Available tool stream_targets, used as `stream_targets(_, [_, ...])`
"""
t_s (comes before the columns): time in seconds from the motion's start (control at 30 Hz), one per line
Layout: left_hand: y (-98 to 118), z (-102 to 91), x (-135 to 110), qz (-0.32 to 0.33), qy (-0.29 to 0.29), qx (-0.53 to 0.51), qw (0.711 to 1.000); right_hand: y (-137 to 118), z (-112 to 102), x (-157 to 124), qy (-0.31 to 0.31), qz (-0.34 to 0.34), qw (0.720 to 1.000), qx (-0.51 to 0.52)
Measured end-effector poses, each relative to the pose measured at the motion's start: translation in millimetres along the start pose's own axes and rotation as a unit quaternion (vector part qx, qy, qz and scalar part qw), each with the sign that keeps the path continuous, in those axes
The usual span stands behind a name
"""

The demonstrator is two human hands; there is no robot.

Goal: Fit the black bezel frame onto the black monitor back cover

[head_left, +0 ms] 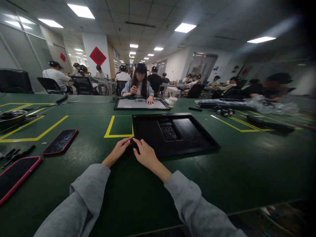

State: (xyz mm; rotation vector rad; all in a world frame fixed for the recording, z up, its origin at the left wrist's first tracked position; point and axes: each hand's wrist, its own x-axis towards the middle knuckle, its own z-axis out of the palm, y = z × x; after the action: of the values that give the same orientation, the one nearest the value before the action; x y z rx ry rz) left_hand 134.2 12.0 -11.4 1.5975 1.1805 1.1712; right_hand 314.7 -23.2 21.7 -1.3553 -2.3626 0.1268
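A black monitor (177,133) lies face down on the green table (247,171), its back panel and mount recess up. My left hand (118,149) rests on the table at the monitor's near left corner, fingers stretched toward it. My right hand (145,153) lies flat beside it, fingertips touching the same corner edge. Both hands hold nothing that I can see. Grey sleeves cover both arms.
Two red-edged phones (60,141) (14,176) lie at the left, with small black tools (14,153) and a metal bowl (12,116). Yellow tape marks boxes (116,135). A person across the table works on another screen (140,104). Cables and parts (247,110) lie at right.
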Motion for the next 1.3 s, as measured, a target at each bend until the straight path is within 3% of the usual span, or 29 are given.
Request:
stream_targets(0.13, [2.2,-1.9,-2.2,-0.007,0.019,-0.004,1.0,-13.9,-1.6,4.5,-0.064,0.038,0.996,-0.042])
stream_targets(0.3, [-4.9,-8.9,-2.4,0.0,0.059,0.022,0.998,-11.8,-3.4,8.2,-0.07,0.061,0.994,-0.049])
stream_targets(0.43, [-11.6,-33.6,-4.8,0.003,0.097,0.062,0.993,9.3,-7.9,10.2,-0.061,0.103,0.991,-0.058])
stream_targets(0.63, [-21.7,-68.3,-5.4,-0.009,0.131,0.098,0.987,65.1,-19.5,10.8,-0.015,0.184,0.978,-0.1])
stream_targets(0.77, [-27.8,-69.9,-3.2,-0.008,0.121,0.129,0.984,96.0,-24.9,8.1,-0.005,0.202,0.972,-0.118])
stream_targets(0.87, [-30.5,-68.1,-2.4,0.003,0.094,0.162,0.982,105.3,-25.0,7.5,0.01,0.224,0.967,-0.121])
stream_targets(1.1, [-33.7,-70.0,-0.9,0.003,0.073,0.197,0.978,105.7,-26.1,12.3,0.015,0.267,0.959,-0.094])
stream_targets(1.3, [-33.9,-68.9,-1.1,0.009,0.065,0.204,0.977,93.3,-36.3,12.6,0.077,0.283,0.943,-0.155])
